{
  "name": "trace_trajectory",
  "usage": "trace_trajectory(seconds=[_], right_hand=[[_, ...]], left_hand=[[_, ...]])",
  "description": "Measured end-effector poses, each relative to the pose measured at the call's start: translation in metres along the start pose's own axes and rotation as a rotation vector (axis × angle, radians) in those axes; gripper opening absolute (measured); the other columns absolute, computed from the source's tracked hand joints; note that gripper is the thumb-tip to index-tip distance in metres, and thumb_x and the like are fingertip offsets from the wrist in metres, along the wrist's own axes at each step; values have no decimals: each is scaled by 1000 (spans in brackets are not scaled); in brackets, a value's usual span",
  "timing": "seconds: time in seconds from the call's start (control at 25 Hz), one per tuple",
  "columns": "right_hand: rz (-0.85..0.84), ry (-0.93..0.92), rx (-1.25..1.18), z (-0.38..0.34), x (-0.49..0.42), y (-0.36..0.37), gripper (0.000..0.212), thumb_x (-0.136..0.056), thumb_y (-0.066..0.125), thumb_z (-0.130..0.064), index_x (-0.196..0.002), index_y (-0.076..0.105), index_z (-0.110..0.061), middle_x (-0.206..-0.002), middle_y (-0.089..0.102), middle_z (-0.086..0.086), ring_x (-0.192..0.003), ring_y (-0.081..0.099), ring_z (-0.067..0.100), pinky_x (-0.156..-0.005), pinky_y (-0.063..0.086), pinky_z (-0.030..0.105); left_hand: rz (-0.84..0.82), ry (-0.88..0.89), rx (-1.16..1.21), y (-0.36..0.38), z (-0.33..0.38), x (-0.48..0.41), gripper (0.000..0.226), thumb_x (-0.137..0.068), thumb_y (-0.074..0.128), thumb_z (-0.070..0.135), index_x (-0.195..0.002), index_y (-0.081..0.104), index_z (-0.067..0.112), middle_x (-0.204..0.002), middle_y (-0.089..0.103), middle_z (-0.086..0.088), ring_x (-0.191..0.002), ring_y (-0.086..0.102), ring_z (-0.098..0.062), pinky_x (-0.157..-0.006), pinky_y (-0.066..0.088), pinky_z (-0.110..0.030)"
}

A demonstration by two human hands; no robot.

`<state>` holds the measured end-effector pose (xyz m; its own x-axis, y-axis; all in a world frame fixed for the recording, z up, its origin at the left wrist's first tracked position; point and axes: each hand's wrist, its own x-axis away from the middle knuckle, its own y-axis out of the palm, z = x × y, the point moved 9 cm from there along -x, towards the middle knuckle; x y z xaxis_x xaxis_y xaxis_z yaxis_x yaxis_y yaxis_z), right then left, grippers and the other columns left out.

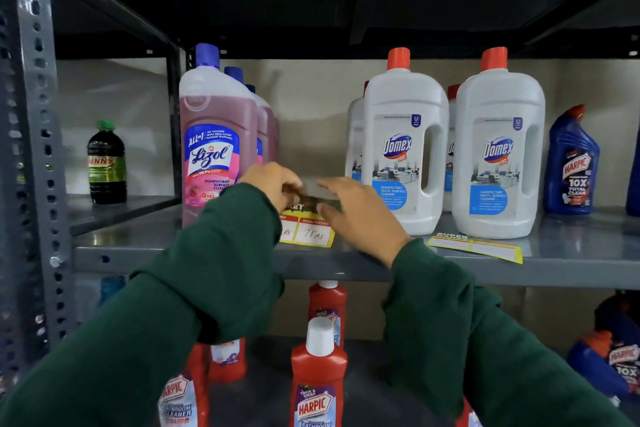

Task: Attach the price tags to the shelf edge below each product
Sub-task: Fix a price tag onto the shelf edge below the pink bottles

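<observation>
Hands are raised over the grey metal shelf [138,246], both in dark green sleeves. A yellow price tag [310,230] is gripped at its upper edge: the left hand [273,185] is pinched on the tag's left top corner, the right hand [356,215] is closed on its right top part, thumb below and fingers above. The tag is held tilted above the shelf surface, between the pink Lizol bottle [216,146] and the white Domex bottles [405,149]; handwriting is seen in its white boxes. A second yellow price tag [474,248] is lying flat on the shelf, just in front of the right Domex bottle [498,149], near the shelf edge [519,276]. Red Harpic bottles [318,378] are noted on the level below.
</observation>
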<state>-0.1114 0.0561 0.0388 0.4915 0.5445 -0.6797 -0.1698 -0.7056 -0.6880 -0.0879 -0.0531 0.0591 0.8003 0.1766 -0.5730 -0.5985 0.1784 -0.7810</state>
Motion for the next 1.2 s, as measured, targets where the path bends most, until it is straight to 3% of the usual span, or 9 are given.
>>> trace_trajectory(seconds=[0.12, 0.24, 0.32, 0.48, 0.6, 0.72, 0.8, 0.96, 1.2], right_hand=[[63, -16, -27, -11, -3, -7, 20, -90, 55, -18, -98, 69, -7, -93, 73, 15, -88, 62, 31, -78, 51, 41], [130, -18, -116, -30, 0, -18, 16, -87, 62, -23, -88, 74, -12, -73, 68, -4, -68, 58, 14, -61, 40, 13], [127, 5, -206, -39, 6, -20, 14, -84, 65, -23, -85, 75, -14, -69, 64, -7, -59, 54, 3, -57, 39, 7], [10, 28, -285, -46, 32, 10, 14, -81, 69, -24, -90, 75, -14, -83, 76, 5, -68, 61, 8, -65, 46, 20], [56, 5, 42, -45, 51, 31, 19, -83, 64, -33, -93, 73, -19, -83, 71, 8, -86, 57, 21, -72, 46, 33], [242, -121, 225, -54, 70, 33, 29, -80, 53, -35, -73, 74, -17, -72, 65, 3, -82, 49, 22, -60, 50, 39], [342, -110, 259, -53, 79, 31, 30, -77, 52, -35, -67, 72, -16, -78, 61, 2, -89, 41, 19, -61, 48, 38], [320, -64, 276, -49, 79, 41, 23, -76, 64, -32, -64, 71, -13, -94, 61, 7, -103, 38, 23, -79, 52, 38], [298, -12, 228, -50, 75, 40, 21, -66, 81, -26, -65, 70, -9, -99, 63, 13, -102, 54, 30, -69, 56, 35]], left_hand=[[81, 26, 111, -28, 2, 14, 17, -85, 63, 8, -99, 71, 13, -99, 72, -9, -84, 59, -16, -75, 40, -19], [121, 49, 130, -46, -2, 33, 16, -85, 63, 10, -98, 71, 15, -91, 69, -3, -83, 58, -13, -65, 39, -14], [136, 45, 123, -55, -8, 49, 16, -86, 63, 14, -99, 71, 19, -85, 65, 4, -83, 56, -9, -64, 35, -5], [131, 20, 67, -50, -28, 83, 15, -83, 66, 22, -97, 73, 22, -80, 63, 9, -75, 54, -4, -59, 33, 1], [139, 24, 98, -26, -43, 101, 11, -82, 67, 20, -90, 75, 20, -79, 68, 8, -65, 57, -5, -65, 34, 8], [170, 72, 103, -5, -52, 113, 15, -79, 64, 27, -83, 76, 19, -81, 73, 1, -78, 60, -13, -73, 40, -7], [238, 123, 40, 0, -54, 117, 23, -75, 58, 35, -77, 76, 19, -82, 71, -1, -89, 53, -21, -76, 37, -17], [374, 149, -106, -2, -52, 123, 32, -72, 46, 40, -66, 73, 24, -94, 72, 1, -104, 41, -17, -90, 33, -31], [420, 227, -204, 1, -43, 123, 33, -76, 46, 33, -68, 75, 19, -93, 78, -3, -110, 42, -17, -101, 28, -38]])
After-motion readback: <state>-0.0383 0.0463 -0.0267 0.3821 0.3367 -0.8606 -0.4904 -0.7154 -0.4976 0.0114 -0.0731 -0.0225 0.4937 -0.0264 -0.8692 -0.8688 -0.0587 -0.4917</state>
